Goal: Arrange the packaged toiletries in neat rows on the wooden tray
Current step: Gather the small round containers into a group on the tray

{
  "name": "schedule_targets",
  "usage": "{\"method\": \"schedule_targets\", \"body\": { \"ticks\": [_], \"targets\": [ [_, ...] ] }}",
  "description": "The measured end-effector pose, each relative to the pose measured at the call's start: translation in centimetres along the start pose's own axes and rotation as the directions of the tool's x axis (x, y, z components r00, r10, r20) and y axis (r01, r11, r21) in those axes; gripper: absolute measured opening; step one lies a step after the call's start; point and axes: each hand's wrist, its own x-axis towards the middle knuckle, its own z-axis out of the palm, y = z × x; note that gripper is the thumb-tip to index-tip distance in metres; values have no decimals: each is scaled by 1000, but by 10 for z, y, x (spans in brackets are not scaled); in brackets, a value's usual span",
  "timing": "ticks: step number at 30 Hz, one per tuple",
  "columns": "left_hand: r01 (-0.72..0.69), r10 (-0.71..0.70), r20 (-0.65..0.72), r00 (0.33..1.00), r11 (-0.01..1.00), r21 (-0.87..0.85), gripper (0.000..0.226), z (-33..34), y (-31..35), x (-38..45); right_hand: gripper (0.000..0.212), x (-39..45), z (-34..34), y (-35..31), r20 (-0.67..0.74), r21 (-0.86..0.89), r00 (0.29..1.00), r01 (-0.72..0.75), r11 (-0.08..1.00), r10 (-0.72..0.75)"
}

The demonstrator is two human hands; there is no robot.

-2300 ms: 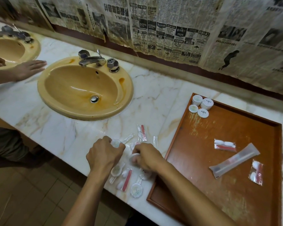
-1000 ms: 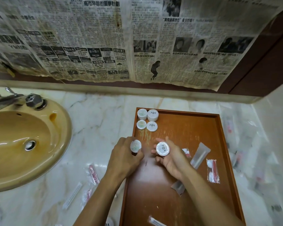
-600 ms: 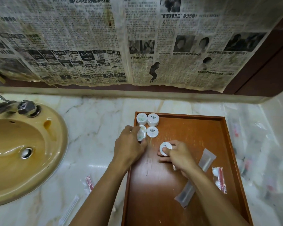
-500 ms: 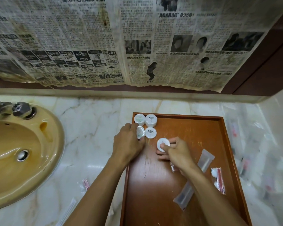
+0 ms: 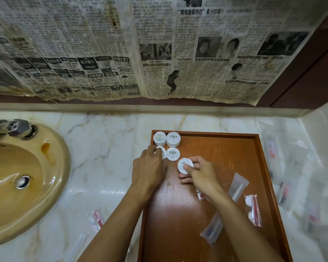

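A: Where are the hands?

B: Both forearms come up from the bottom edge. The left hand (image 5: 150,167) sits back-up at the middle of the frame, over the left rim of the wooden tray (image 5: 261,157). The right hand (image 5: 201,174) lies just right of it, over the tray's upper half.

A: What is each one holding?

B: The left fingers are curled over a small round white soap (image 5: 161,152), which shows only partly past the knuckles; it sits at the tray's upper left, just beside three other round packs (image 5: 173,139). The right hand pinches another round soap (image 5: 185,165), thumb on its printed top, fingers curled beneath. Whether that one touches the tray I cannot tell.

A: And the other toiletries?

B: The three packs form a tight cluster in the tray's upper left corner. A long clear sleeve (image 5: 223,210) lies slanted in the tray's lower right part, with a small red-and-white packet (image 5: 253,209) to its right, near the rim. Another small packet (image 5: 200,195) peeks out beneath the right wrist. On the marble counter (image 5: 106,140), a red packet (image 5: 98,219) lies at lower left, near the yellow sink (image 5: 61,167).
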Motion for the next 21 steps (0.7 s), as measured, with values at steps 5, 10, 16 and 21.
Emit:
{"method": "schedule_targets", "body": {
  "ticks": [5, 10, 16, 21],
  "targets": [
    [41, -41, -1, 999, 999, -6, 27, 7, 0, -1, 9, 1, 1, 0, -1, 2, 1000, 8, 1000, -8],
    [103, -104, -3, 995, 993, -51, 31, 6, -2, 0, 22, 8, 3, -4, -78, -16, 996, 44, 999, -45],
    [139, -143, -33, 989, 983, -119, 32, 4, -4, -1, 22, 18, 11, -13, -50, -61, 999, 17, 998, -20],
    [176, -183, -31, 983, 973, -152, 34, 3, -3, 0, 8, 31, 17, -8, -182, -171, 983, 7, 985, -38]
  ]
}}
